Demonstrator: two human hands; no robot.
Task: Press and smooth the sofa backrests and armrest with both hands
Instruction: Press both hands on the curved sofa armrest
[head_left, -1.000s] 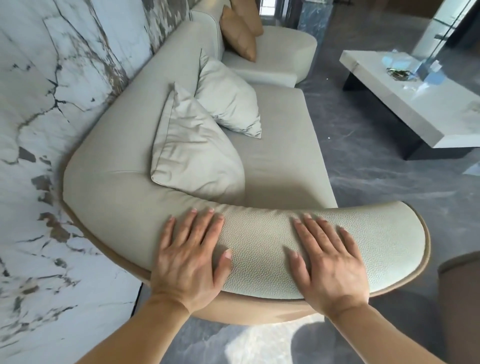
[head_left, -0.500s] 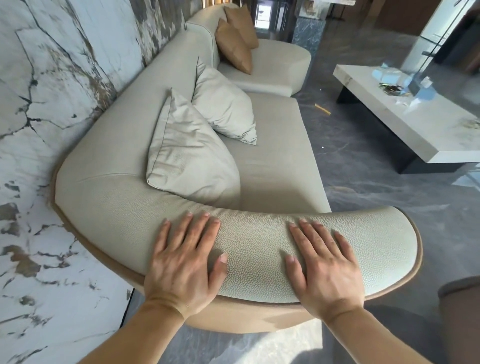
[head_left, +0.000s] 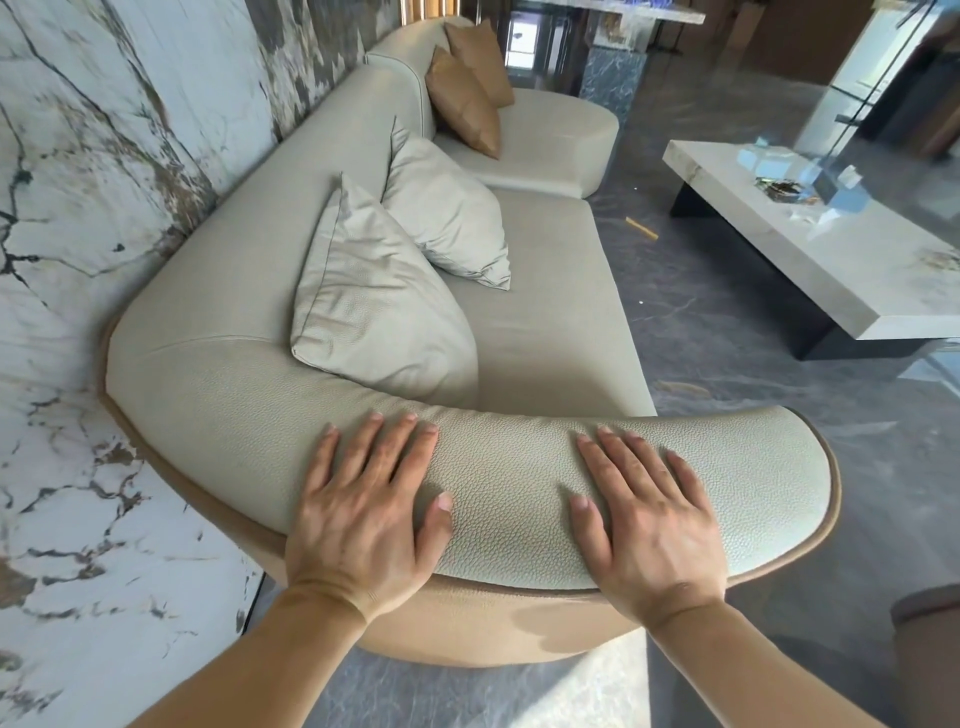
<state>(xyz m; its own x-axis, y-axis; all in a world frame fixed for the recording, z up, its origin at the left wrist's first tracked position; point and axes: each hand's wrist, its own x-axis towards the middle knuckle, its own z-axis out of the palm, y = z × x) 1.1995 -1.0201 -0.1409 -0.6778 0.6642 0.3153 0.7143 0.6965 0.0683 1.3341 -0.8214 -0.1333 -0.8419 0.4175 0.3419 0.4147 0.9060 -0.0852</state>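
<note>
Where the sofa curves nearest, its pebbled beige armrest (head_left: 519, 499) lies under the left hand (head_left: 363, 514) and right hand (head_left: 654, 525), both flat with fingers spread, gripping nothing. Beyond the armrest two pale cushions (head_left: 374, 312) lean on the backrest (head_left: 291, 208); a table (head_left: 810, 244) stands well apart.

Left hand (head_left: 363, 512) and right hand (head_left: 652, 519) flat on armrest (head_left: 509, 499); fingers (head_left: 387, 441) spread.
</note>
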